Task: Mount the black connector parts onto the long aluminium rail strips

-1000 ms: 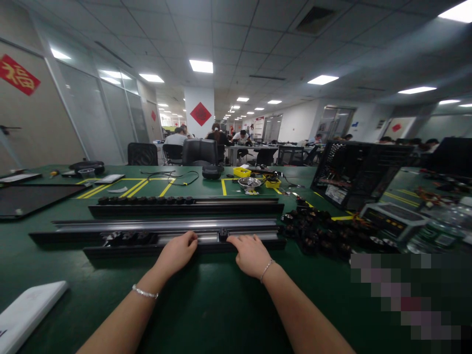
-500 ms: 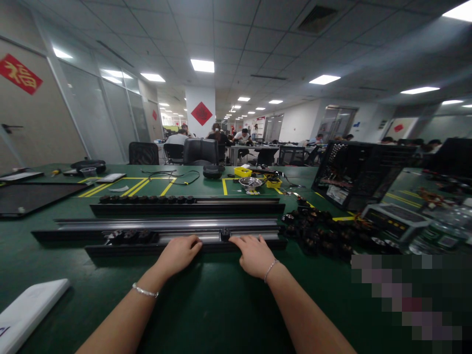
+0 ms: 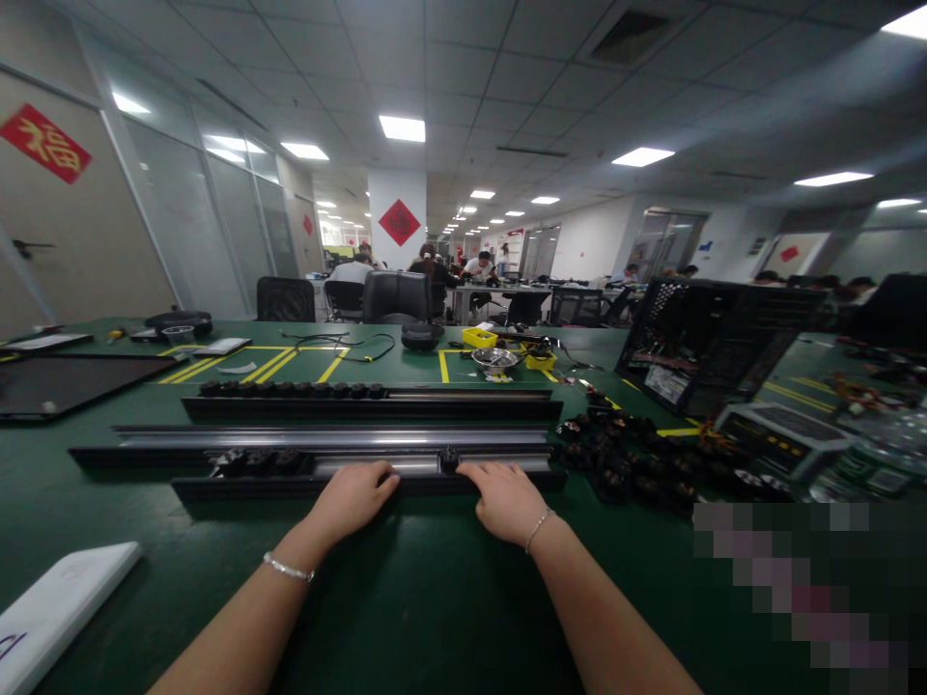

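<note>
My left hand (image 3: 356, 497) lies over the front edge of the nearest black rail (image 3: 238, 492), fingers bent down onto it and thumb along the near side. On the same rail, my right hand (image 3: 509, 500) has its fingers stretched forward, with the index fingertip at a small black slider-like block (image 3: 449, 460). Several similar black blocks (image 3: 259, 461) sit together toward the rail's left end. Right behind is a longer rail (image 3: 319, 439) with a bare silvery channel. A third rail (image 3: 463, 401), farther back, carries a row of black blocks on its left half.
A heap of black parts (image 3: 630, 449) lies right of the rails. Beyond it stand an open computer case (image 3: 716, 338), a power supply box (image 3: 782, 439) and a plastic bottle (image 3: 884, 458). A white box (image 3: 69, 603) is at near left; a metal bowl (image 3: 495, 359) stands behind.
The view has shifted slightly. Both hands keep nearly the same places on the near rail, and the small block stays by my right fingertips.
</note>
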Tool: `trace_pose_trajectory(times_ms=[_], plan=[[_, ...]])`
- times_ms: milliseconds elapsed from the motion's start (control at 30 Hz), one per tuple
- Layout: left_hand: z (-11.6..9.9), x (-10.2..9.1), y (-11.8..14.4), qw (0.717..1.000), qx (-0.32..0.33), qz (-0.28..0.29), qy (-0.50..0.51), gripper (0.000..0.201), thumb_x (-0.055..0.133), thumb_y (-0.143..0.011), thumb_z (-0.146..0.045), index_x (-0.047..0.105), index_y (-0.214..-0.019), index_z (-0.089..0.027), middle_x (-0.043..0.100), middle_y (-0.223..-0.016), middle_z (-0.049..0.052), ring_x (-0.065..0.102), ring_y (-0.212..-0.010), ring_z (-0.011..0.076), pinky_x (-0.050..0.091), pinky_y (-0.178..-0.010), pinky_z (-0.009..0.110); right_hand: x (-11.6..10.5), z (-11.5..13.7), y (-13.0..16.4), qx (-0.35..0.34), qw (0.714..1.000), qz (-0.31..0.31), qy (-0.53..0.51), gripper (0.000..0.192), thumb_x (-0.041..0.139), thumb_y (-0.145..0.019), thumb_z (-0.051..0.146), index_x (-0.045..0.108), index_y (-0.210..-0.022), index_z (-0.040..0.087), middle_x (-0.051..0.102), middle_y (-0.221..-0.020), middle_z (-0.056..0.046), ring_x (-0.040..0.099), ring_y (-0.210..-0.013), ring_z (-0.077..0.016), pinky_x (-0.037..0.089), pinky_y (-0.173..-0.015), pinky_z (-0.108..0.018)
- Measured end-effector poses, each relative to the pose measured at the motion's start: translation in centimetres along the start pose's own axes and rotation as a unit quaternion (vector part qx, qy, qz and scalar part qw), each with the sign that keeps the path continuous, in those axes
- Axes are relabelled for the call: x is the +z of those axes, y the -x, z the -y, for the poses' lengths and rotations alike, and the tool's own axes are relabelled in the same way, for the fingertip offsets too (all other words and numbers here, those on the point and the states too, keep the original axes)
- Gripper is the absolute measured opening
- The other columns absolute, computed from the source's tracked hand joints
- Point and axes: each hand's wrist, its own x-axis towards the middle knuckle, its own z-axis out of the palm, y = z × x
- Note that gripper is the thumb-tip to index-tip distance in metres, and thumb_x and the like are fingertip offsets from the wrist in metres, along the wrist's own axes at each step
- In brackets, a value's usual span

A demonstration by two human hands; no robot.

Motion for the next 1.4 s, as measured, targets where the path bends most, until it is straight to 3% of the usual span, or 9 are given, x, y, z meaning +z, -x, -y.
trace_pose_trajectory(times_ms=[367,667,1400], plan=[[-0.1,0.0,0.0,1.0,-0.001,-0.002,0.018,0.033,0.036,-0.086,-0.041,0.062,-0.096,-0.022,0.068,-0.099,0.008,0.061,-0.092,0.0224,0.041,-0.081,0.032,-0.3,-0.3,0.0,0.001,1.0,-0.005,0.005,0.055,0.043,-0.073,0.015,0.046,-0.126,0.03,0.058,-0.118,-0.006,0.049,-0.111,-0.0209,0.029,-0.092,-0.037],[0.1,0.1,0.0,0.997,-0.035,-0.017,0.071,0.042,0.04,-0.084,-0.04,0.046,-0.122,-0.022,0.067,-0.105,0.007,0.061,-0.097,0.0229,0.042,-0.086,0.033,-0.3,-0.5,-0.1,-0.002,1.0,-0.007,0.006,0.054,0.043,-0.071,0.014,0.048,-0.124,0.028,0.059,-0.115,-0.006,0.051,-0.109,-0.0209,0.031,-0.091,-0.036],[0.3,0.2,-0.1,0.998,-0.033,-0.016,0.057,0.036,0.039,-0.085,-0.043,0.056,-0.109,-0.023,0.068,-0.107,0.007,0.061,-0.101,0.0223,0.042,-0.086,0.031,-0.8,-1.7,-0.1,0.014,1.0,-0.004,0.003,0.05,0.042,-0.071,0.011,0.052,-0.118,0.026,0.063,-0.104,-0.007,0.057,-0.095,-0.0202,0.036,-0.081,-0.03]])
